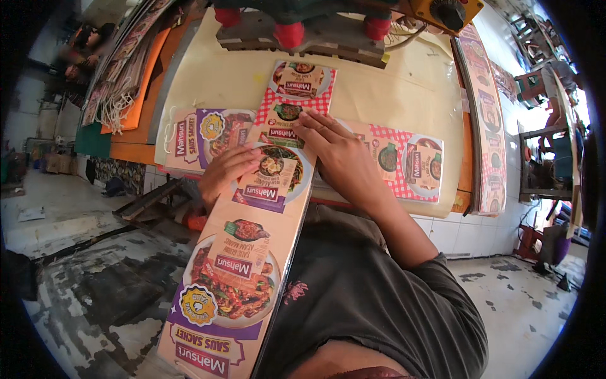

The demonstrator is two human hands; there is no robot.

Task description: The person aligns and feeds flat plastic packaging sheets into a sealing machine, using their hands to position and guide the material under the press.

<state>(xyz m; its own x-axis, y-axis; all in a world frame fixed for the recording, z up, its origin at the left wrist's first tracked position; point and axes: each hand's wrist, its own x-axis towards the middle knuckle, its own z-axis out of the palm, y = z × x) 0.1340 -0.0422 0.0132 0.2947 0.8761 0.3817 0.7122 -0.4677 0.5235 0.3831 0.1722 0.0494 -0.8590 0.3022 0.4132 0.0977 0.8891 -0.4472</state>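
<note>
A long glossy printed card strip (237,249) with food pictures runs from the worktable toward me, its near end past the table edge and beside my body. My left hand (228,170) is closed over the strip's left edge, fingers on top; its thumb is hidden. Flat on the strip's far half lies my right hand (341,151), its fingers stretched out. Crosswise beneath lies similar printed card, showing as a left part (221,136) and a right part (404,161) with a red checked pattern. The middle is covered, so I cannot tell how many pieces there are.
A dark press-like machine (303,41) with red cylinders stands over the far side of the cream table sheet (391,82). A yellow box with a black knob (448,14) is at its right. Stacked cards with white strings (120,107) lie left; more printed strips (489,126) lie right.
</note>
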